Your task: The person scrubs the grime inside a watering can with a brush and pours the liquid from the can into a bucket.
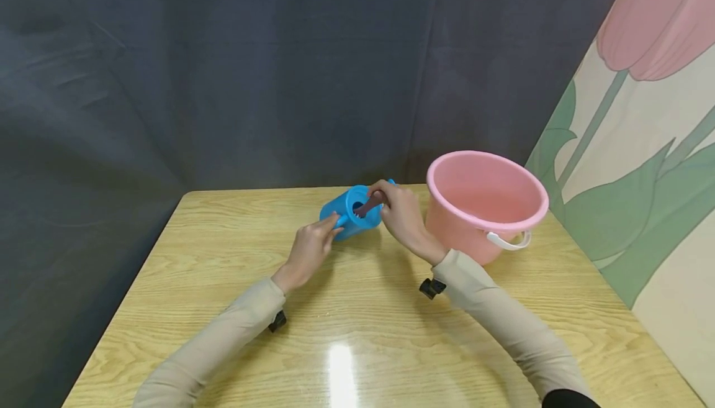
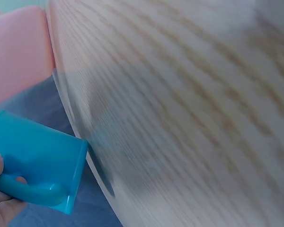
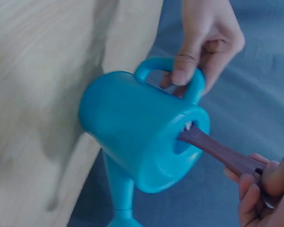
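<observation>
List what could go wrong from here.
The can, tilted and held by its handle in the left hand, might twist or slip if pushed hard.
The brush, its head inside the can's opening, may snag coming out.
The right hand works close to the bucket and could knock it.

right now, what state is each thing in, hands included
Blue watering can: tilted, its mouth facing the right hand
Brown brush: held by its handle, bristled end at the can's mouth
Left hand: gripping the can's handle
Right hand: holding the brush's handle end
Pink bucket: upright on the table, open-topped
White bucket handle: hanging down against the bucket's side
</observation>
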### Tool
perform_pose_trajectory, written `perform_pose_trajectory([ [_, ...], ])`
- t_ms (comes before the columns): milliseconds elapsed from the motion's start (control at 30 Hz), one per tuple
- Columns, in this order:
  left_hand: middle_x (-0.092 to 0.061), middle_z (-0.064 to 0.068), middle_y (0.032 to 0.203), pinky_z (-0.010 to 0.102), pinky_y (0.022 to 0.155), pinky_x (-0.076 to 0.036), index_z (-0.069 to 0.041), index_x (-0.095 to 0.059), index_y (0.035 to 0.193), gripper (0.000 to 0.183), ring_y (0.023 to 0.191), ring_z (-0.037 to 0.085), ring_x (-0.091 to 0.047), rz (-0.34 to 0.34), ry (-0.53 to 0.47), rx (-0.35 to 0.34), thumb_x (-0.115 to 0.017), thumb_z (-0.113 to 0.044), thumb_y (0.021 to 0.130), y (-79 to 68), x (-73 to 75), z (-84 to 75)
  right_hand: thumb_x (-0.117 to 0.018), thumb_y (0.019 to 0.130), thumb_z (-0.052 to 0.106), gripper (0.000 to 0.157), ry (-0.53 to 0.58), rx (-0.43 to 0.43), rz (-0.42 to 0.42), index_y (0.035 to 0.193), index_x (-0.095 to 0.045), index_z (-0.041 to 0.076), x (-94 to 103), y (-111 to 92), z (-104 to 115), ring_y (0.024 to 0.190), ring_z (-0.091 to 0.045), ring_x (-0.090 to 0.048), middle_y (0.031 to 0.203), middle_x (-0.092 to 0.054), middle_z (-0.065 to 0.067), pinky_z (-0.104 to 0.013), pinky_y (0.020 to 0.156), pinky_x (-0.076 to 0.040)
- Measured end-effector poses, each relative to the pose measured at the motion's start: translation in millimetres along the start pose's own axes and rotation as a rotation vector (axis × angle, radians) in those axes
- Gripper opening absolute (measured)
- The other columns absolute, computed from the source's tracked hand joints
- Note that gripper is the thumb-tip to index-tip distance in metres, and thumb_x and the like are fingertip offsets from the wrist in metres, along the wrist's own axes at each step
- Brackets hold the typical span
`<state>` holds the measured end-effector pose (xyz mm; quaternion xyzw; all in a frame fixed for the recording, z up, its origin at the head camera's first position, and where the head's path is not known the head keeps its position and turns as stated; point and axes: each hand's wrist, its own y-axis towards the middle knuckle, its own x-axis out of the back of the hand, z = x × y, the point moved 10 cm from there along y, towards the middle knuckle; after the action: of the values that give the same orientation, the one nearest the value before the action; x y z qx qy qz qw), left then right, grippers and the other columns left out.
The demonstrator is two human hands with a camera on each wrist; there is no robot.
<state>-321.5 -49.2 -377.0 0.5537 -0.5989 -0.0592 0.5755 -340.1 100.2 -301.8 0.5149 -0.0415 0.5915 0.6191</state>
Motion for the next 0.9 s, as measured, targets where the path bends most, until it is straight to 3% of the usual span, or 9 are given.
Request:
perform_pose_trajectory([
  [133,-0.066,0.025,0.117,0.039,0.082,-0.058,0.006,-0.067,0.117,0.025,0.103,0.035,-0.068,0.006,0.005,-0.001,-0.067,0.002,0.092,0.2,0.2,-1.2,-0.059,0.092,-0.006,0.018,0.002,0.015,-0.009,0.09,-0.073,0.005,6.0,2.7,3.1,0.066,-0.024,-0.058,0.084,-0.072,-0.011,-0.04,0.059,-0.046],
  [333,-0.067,0.025,0.116,0.039,0.081,-0.058,0.006,-0.067,0.116,0.024,0.102,0.036,-0.068,0.01,0.001,0.002,-0.067,0.001,0.092,-0.9,0.8,-1.3,-0.057,0.089,-0.011,0.023,-0.025,0.04,0.038,0.089,-0.073,0.004,-5.8,0.2,2.0,0.058,-0.02,-0.054,0.083,-0.073,-0.009,-0.032,0.05,-0.038],
  [600,-0.066,0.025,0.118,0.04,0.081,-0.058,0.006,-0.066,0.119,0.028,0.104,0.037,-0.067,0.012,0.004,-0.013,-0.068,0.001,0.092,-1.0,0.2,-2.5,-0.06,0.092,-0.01,0.019,0.006,0.057,0.135,0.092,-0.075,0.002,-29.0,-6.9,-2.9,0.075,-0.026,-0.069,0.087,-0.074,-0.009,-0.039,0.066,-0.056],
  [900,-0.067,0.024,0.116,0.041,0.081,-0.058,0.004,-0.068,0.115,0.024,0.104,0.036,-0.067,0.006,0.001,-0.012,-0.068,0.001,0.091,-1.0,1.4,-2.4,-0.058,0.091,-0.012,0.021,0.02,0.061,0.126,0.091,-0.074,0.002,-9.8,-2.6,5.3,0.069,-0.022,-0.063,0.088,-0.073,-0.01,-0.034,0.059,-0.049],
])
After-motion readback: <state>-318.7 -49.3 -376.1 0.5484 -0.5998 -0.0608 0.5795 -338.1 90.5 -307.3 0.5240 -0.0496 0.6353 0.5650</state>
